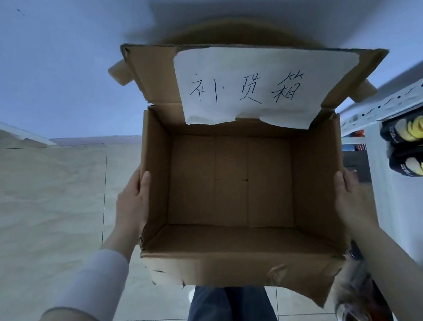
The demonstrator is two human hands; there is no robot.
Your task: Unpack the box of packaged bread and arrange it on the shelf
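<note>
head | box point(231, 184) was held over the tiled floor point(38, 201), mouth up toward me, long axis left-right, labelled flap point(155, 74) tipped away | left hand point(132, 203) and right hand point(351, 197) pressed straight-fingered on its side walls | shelf point(395, 97) with crisp packets point(417, 126) stood just right.

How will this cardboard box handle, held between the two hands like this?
Probably light: the cardboard box looks empty. Its torn, creased front wall suggests it may flex under the left hand and right hand pressing its sides. The raised flap may flop.
</note>
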